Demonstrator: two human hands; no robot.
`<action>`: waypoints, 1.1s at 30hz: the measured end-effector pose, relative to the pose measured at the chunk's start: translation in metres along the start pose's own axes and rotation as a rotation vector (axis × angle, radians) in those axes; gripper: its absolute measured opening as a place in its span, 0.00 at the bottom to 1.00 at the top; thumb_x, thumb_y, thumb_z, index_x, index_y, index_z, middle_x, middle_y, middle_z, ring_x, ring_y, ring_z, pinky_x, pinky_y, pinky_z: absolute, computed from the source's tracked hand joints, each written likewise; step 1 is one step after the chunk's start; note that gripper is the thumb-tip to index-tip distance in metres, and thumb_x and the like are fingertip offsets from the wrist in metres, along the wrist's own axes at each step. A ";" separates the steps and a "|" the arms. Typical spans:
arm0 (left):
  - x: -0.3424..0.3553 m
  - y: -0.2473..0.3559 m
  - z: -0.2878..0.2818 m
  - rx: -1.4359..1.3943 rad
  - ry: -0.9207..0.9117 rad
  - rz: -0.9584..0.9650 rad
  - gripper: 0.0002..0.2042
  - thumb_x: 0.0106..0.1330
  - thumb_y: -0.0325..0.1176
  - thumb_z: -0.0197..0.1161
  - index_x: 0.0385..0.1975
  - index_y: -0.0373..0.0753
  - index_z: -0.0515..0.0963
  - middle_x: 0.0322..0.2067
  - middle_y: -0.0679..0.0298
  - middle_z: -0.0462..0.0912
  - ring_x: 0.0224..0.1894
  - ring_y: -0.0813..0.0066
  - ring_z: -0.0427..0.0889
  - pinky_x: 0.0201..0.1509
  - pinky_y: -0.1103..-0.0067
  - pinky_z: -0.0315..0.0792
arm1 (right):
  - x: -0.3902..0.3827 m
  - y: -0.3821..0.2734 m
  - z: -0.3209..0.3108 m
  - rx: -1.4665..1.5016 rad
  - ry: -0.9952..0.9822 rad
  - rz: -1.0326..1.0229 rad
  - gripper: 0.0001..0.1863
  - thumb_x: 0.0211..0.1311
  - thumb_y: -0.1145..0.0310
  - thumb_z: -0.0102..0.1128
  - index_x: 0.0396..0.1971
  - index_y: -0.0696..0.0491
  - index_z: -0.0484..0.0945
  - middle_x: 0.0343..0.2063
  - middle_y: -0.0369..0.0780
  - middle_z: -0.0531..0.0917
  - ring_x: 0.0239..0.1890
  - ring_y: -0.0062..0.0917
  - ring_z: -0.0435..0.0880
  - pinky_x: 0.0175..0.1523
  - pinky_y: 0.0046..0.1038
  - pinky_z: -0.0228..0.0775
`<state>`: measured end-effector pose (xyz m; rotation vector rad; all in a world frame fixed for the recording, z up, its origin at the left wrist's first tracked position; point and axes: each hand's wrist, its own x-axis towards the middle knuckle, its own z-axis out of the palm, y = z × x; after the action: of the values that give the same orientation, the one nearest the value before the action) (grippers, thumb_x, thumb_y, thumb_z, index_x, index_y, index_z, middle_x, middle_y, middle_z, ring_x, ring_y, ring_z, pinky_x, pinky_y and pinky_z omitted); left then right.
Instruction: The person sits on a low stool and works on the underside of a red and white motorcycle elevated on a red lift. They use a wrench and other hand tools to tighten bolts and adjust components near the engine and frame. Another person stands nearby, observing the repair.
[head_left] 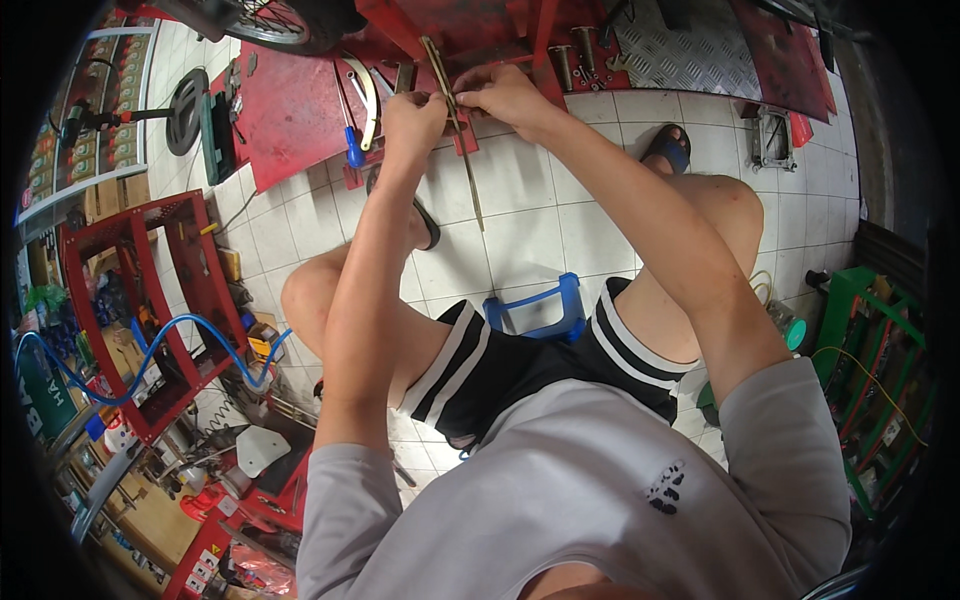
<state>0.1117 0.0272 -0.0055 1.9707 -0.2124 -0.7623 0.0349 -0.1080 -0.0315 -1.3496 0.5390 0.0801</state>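
A brass-coloured chain (471, 172) is seen toward twelve o'clock, its lower end hung over white floor tiles (530, 235). It is touched higher up by the fingertips of the left hand (416, 118) and the right hand (508, 97), which are held close together on either side of it; how firmly it is pinched cannot be told. Toward eleven o'clock, a blue-handled screwdriver (354, 150) is laid beside a pale curved strip (371, 112) on a red bench (290, 120)
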 end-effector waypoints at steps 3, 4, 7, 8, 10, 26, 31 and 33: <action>0.003 -0.006 -0.002 0.056 0.023 0.010 0.14 0.66 0.30 0.54 0.39 0.21 0.75 0.31 0.55 0.83 0.29 0.66 0.86 0.38 0.78 0.75 | 0.003 0.001 0.004 0.069 0.008 0.017 0.08 0.59 0.72 0.61 0.37 0.58 0.78 0.31 0.37 0.82 0.32 0.17 0.79 0.38 0.19 0.70; 0.003 -0.005 -0.001 0.053 0.049 0.017 0.14 0.63 0.30 0.55 0.37 0.22 0.77 0.29 0.53 0.83 0.29 0.66 0.86 0.37 0.77 0.76 | 0.004 0.002 0.004 0.111 0.024 0.051 0.08 0.59 0.72 0.61 0.37 0.58 0.78 0.31 0.37 0.82 0.32 0.17 0.79 0.38 0.20 0.70; 0.005 -0.008 -0.001 0.028 0.089 0.028 0.13 0.59 0.30 0.56 0.31 0.23 0.80 0.25 0.51 0.84 0.27 0.66 0.85 0.34 0.75 0.78 | 0.003 0.003 0.003 -0.030 0.035 0.000 0.08 0.59 0.71 0.61 0.36 0.58 0.78 0.31 0.37 0.82 0.32 0.17 0.79 0.37 0.20 0.71; 0.008 -0.013 -0.002 0.007 0.079 0.027 0.14 0.59 0.30 0.55 0.31 0.23 0.80 0.25 0.51 0.84 0.27 0.66 0.85 0.34 0.75 0.78 | 0.003 0.003 0.003 -0.010 0.021 -0.027 0.08 0.59 0.71 0.61 0.36 0.58 0.78 0.31 0.37 0.82 0.32 0.18 0.79 0.38 0.20 0.71; 0.011 -0.016 -0.002 -0.017 0.067 0.020 0.14 0.58 0.30 0.55 0.31 0.23 0.80 0.25 0.51 0.84 0.27 0.66 0.85 0.35 0.75 0.77 | 0.002 0.002 0.002 0.031 -0.002 -0.078 0.08 0.59 0.71 0.60 0.36 0.58 0.78 0.31 0.37 0.82 0.32 0.18 0.80 0.38 0.20 0.71; 0.014 -0.017 -0.003 0.116 0.126 0.035 0.15 0.59 0.34 0.56 0.32 0.24 0.81 0.27 0.50 0.84 0.31 0.64 0.84 0.38 0.73 0.75 | -0.002 -0.001 0.002 -0.009 0.016 -0.017 0.08 0.58 0.74 0.58 0.37 0.60 0.79 0.34 0.39 0.82 0.35 0.20 0.80 0.39 0.21 0.71; 0.012 -0.016 -0.003 0.002 0.089 0.010 0.14 0.60 0.32 0.56 0.31 0.23 0.80 0.26 0.51 0.84 0.29 0.66 0.84 0.36 0.74 0.76 | -0.004 -0.006 0.004 0.114 0.038 0.067 0.09 0.58 0.75 0.59 0.38 0.60 0.78 0.33 0.39 0.82 0.34 0.20 0.80 0.41 0.21 0.72; 0.012 -0.017 -0.004 0.035 0.096 0.028 0.14 0.60 0.32 0.56 0.31 0.23 0.80 0.26 0.51 0.83 0.28 0.66 0.85 0.35 0.74 0.77 | -0.003 -0.006 0.005 0.105 0.028 0.075 0.10 0.57 0.76 0.59 0.39 0.61 0.78 0.33 0.39 0.82 0.34 0.20 0.80 0.43 0.21 0.73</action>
<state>0.1207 0.0330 -0.0234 2.0280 -0.1970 -0.6476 0.0357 -0.1035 -0.0245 -1.2297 0.6098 0.0926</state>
